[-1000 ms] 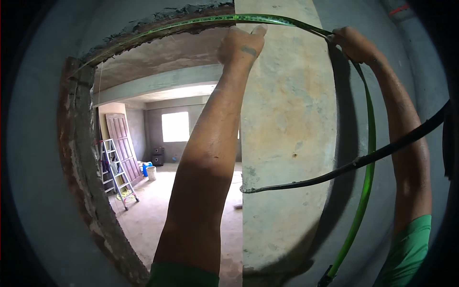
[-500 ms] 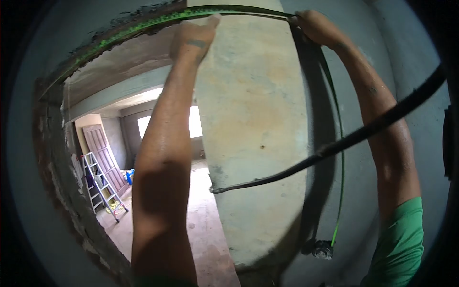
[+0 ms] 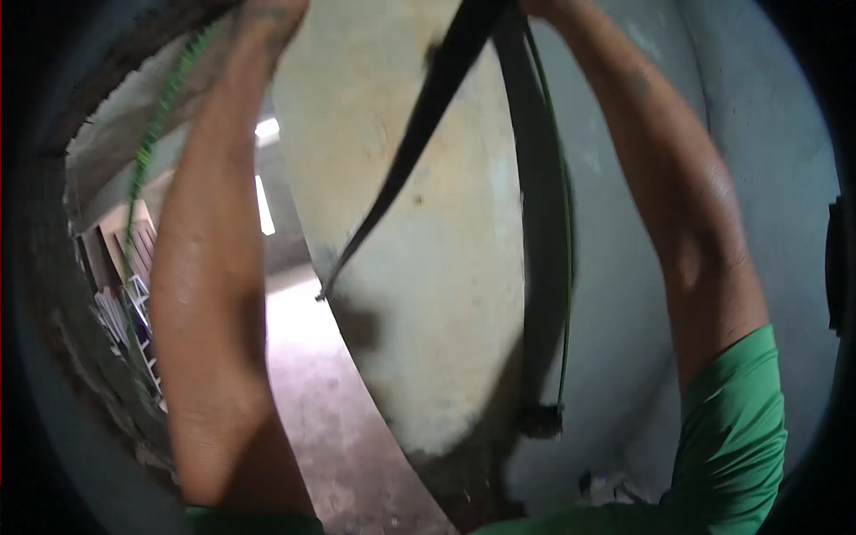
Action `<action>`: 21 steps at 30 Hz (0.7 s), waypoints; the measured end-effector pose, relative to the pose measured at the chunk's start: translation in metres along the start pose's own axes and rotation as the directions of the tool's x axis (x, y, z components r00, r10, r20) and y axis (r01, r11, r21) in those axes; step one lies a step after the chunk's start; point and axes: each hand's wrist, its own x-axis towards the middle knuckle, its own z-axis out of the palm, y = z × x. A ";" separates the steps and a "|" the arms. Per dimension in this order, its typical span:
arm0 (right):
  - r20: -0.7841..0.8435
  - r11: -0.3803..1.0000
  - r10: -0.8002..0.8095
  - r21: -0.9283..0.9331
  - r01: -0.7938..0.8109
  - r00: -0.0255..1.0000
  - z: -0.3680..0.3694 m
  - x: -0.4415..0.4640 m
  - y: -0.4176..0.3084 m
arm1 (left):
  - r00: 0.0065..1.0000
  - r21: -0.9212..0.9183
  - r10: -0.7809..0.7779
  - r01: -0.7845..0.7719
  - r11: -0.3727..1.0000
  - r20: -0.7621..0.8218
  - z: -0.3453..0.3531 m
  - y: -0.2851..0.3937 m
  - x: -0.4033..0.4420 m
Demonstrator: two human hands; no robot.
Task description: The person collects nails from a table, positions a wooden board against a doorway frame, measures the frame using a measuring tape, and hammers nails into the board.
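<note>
My left hand point(image 3: 278, 11) is at the top edge of the head view, with only the wrist and part of the hand showing; its fingers are out of frame. My right hand point(image 3: 546, 7) is also cut off by the top edge. From it the green blade of a tape measure point(image 3: 567, 250) hangs straight down to the dark tape case point(image 3: 542, 420), beside the pale wall panel. Another stretch of green tape blade point(image 3: 143, 160) droops in front of the opening, left of my left forearm.
A long dark rod point(image 3: 419, 116) juts towards me from the edge of the pale wall panel point(image 3: 446, 294), between my forearms. Rough, broken masonry point(image 3: 67, 330) borders the opening on the left. Through it show a stepladder point(image 3: 143, 339) and a pinkish floor point(image 3: 348, 464).
My view has tilted and shifted, so both hands now sit higher and further left in frame. The tape's left stretch, level along the opening's top before, now hangs down.
</note>
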 end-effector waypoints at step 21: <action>0.131 0.995 0.051 -0.088 -0.040 0.990 -0.007 0.003 -0.002 | 0.984 -0.389 0.163 -0.122 0.913 0.074 0.007 -0.038 0.016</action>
